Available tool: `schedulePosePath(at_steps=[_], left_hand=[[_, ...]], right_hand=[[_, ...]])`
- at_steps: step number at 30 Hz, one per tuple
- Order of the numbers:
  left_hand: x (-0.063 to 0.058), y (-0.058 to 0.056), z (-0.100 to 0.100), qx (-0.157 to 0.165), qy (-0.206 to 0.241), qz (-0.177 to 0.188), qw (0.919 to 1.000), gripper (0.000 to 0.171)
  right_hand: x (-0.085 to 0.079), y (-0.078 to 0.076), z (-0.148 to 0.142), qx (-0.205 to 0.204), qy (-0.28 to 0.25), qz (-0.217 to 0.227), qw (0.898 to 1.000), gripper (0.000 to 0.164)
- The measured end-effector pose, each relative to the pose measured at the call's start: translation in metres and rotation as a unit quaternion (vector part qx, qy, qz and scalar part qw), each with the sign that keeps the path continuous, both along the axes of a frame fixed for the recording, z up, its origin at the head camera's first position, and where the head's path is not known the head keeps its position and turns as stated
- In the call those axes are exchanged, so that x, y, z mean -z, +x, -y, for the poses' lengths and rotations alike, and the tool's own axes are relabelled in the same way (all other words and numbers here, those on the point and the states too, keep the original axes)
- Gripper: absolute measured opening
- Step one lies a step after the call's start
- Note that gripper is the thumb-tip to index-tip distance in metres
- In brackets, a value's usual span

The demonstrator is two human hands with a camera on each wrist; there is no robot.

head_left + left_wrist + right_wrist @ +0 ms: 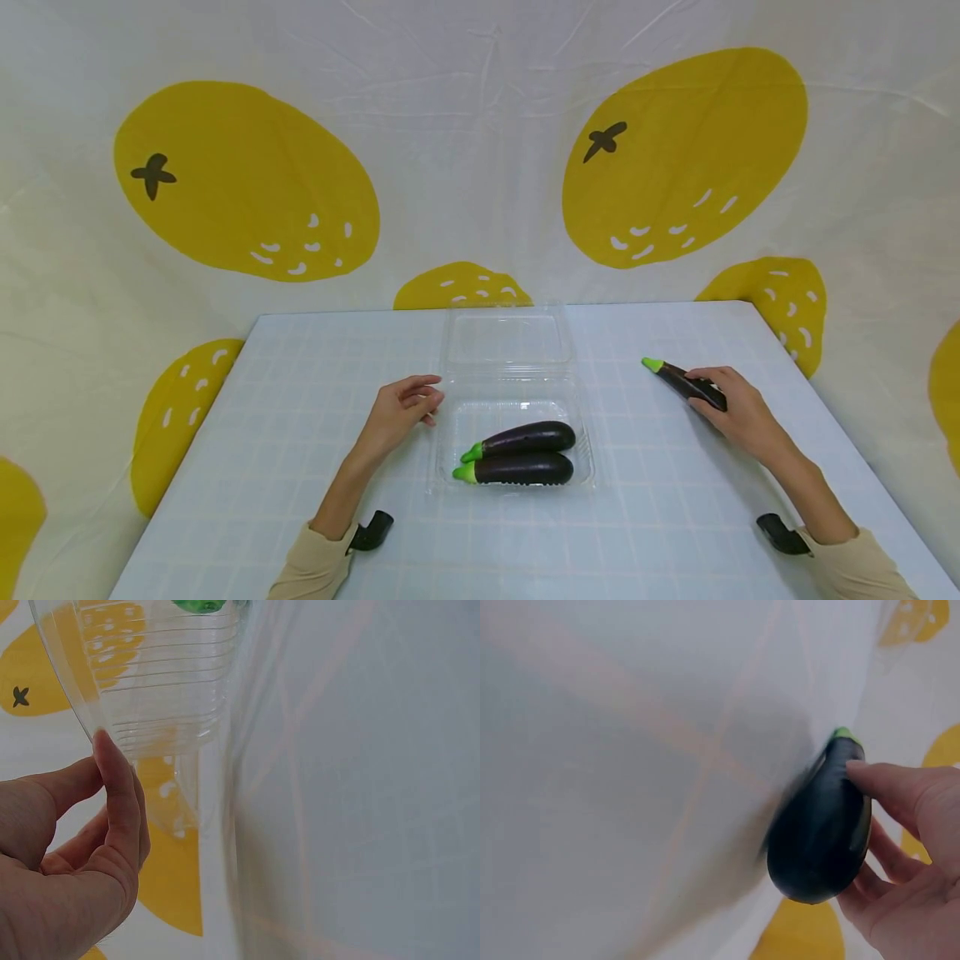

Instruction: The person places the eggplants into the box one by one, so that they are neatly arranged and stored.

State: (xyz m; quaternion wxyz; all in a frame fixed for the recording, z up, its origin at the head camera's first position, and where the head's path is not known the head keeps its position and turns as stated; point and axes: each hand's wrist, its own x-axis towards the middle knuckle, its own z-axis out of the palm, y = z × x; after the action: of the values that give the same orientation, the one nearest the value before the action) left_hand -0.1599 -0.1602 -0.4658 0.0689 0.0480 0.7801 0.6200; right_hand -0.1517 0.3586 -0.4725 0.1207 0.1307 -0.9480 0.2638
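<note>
A clear plastic clamshell container [510, 390] lies with its lid [510, 337] folded back toward the wall. Two dark eggplants with green stems lie side by side in its near half, the upper eggplant [528, 439] against the lower eggplant [523, 469]. At the container's left edge is my left hand [401, 412]; in the left wrist view its thumb and fingertips pinch the rim [75, 712]. Off to the right, my right hand [738, 408] grips a third eggplant [678, 382] near its thick end, its green stem pointing left and away. The right wrist view shows the thumb along this eggplant [821, 825].
A pale checked cloth [300, 450] covers the table, whose far edge meets a hanging white sheet [472, 167] printed with large yellow fruits. Dark wrist-worn devices sit at both sleeves, such as the left device [372, 531].
</note>
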Motion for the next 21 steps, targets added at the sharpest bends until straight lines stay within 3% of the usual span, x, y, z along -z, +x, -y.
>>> schedulePosePath(at_steps=[7, 16, 21], left_hand=[[0.001, -0.001, 0.0, -0.002, 0.0, 0.002, 1.0, 0.043], [0.002, -0.002, 0.0, 0.001, 0.002, -0.002, 1.0, 0.043], [0.002, -0.001, 0.0, -0.001, 0.0, -0.002, 1.0, 0.043]], right_hand=[[0.0, -0.002, -0.001, 0.003, 0.011, 0.012, 1.0, 0.044], [-0.007, -0.001, 0.002, 0.029, 0.043, 0.061, 0.997, 0.049], [-0.014, 0.001, 0.004, 0.034, 0.057, 0.059, 0.996, 0.05]])
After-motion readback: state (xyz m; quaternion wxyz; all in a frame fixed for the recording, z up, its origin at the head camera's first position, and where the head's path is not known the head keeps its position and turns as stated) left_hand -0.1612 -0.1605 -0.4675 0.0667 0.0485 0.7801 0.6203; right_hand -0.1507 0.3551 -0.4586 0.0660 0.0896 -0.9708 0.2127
